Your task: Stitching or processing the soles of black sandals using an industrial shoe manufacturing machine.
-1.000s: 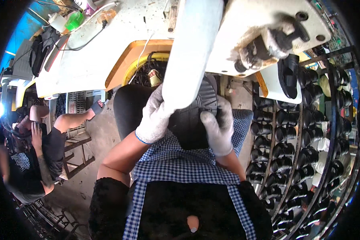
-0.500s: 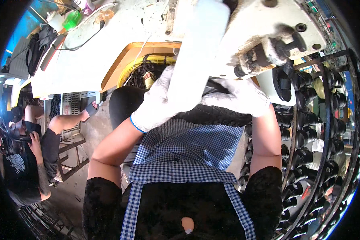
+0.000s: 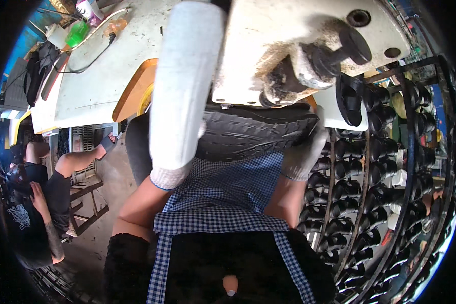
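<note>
A black shoe (image 3: 253, 133) is held sideways in front of me beneath the sewing machine head, its treaded sole turned toward me. My right hand (image 3: 309, 144), in a white knit glove, grips the shoe's right end. At the left end is my gloved left hand (image 3: 171, 175), closed on the shoe. A long whitish machine part (image 3: 185, 86) covers most of that hand, leaving the cuff and a bit of a finger visible. The machine head (image 3: 309, 50), with a grimy black knob, overhangs the shoe and hides its upper edge.
A black sandal (image 3: 350, 104) lies on a white surface at the right. Beyond it, a metal rack (image 3: 334, 202) holds many black sandals. The white worktable (image 3: 111, 81) carries a cord and small bottles. At the left sits another person (image 3: 28, 218).
The shoe's sole has turned into full view. My right hand has moved down around its right end. The whole view has shifted, with the whitish machine part now further left over my left hand.
</note>
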The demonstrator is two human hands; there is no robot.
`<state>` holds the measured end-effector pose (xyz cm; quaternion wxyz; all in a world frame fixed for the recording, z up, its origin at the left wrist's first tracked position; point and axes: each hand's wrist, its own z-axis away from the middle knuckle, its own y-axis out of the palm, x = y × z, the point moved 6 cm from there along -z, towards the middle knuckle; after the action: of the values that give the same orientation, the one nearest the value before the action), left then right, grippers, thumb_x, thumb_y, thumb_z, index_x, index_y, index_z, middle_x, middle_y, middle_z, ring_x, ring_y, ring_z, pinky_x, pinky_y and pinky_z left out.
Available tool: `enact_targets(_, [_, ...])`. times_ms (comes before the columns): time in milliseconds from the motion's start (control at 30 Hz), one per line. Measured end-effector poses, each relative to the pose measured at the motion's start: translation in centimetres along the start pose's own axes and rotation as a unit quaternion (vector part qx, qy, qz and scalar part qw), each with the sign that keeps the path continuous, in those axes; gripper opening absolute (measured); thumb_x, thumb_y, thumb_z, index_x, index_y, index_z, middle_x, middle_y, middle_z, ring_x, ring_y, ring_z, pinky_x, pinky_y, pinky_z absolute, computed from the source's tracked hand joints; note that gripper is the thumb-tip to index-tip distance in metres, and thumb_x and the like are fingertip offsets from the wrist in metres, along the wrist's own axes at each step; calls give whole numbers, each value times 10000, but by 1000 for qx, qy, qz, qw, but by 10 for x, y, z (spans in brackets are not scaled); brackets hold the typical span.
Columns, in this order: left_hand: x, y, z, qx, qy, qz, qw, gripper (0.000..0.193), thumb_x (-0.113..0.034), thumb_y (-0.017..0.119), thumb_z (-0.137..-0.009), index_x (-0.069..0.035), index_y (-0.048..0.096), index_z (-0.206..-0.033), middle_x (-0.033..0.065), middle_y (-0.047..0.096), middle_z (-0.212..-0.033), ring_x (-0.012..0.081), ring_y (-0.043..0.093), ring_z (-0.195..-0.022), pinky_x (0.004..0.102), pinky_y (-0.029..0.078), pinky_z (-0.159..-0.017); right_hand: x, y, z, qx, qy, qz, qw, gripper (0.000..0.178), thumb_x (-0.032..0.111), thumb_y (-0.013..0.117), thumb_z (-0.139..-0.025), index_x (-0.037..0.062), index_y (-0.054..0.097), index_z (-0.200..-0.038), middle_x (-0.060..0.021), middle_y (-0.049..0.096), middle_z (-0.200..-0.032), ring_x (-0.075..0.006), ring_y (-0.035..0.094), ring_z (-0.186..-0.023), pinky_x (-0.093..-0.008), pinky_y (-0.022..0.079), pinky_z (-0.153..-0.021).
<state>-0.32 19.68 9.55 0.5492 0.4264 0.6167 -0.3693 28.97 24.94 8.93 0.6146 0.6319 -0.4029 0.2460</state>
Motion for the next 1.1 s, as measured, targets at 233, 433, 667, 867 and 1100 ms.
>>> enact_targets(233, [-1,4,14,19,-88,274,957,531,-299,682,-966,-78,482,-1406,103,614,-1246,228,626,-1123,409,527,-975,-17,39,-16,264,-41,-220,938,659,464,680,-925,29,533,-1399,-170,583,-1404,-342,566,-1294,-516,461,-1110])
enact_targets(433, [39,-18,-11,46,-105,313,943,528,-321,667,-987,-97,475,-1426,85,607,-1275,230,620,-1128,421,533,-967,-27,34,27,330,-73,-15,941,870,370,845,-825,60,405,-1509,-163,495,-1489,-337,519,-1335,-532,474,-1086])
enact_targets(667, [63,-66,-63,47,-115,245,962,468,-344,718,-940,-77,561,-1291,67,647,-1078,220,641,-971,383,554,-839,-51,65,58,246,39,62,967,637,36,829,-794,36,574,-1378,-132,659,-1321,-261,638,-1215,-422,523,-1039])
enact_targets(867, [59,-98,-60,54,-80,246,965,631,-415,679,-943,-6,527,-1399,115,636,-1253,238,625,-1134,398,518,-1000,-73,105,61,269,36,166,948,444,73,812,-805,52,684,-1229,-98,714,-1220,-209,680,-1138,-368,546,-983])
enact_targets(1100, [130,-143,-49,87,-88,232,965,343,-237,695,-953,-33,611,-1216,109,655,-1182,224,613,-1145,357,482,-1020,-72,121,46,361,-37,282,888,409,122,837,-787,60,711,-1171,-83,727,-1185,-210,677,-1140,-366,524,-1017])
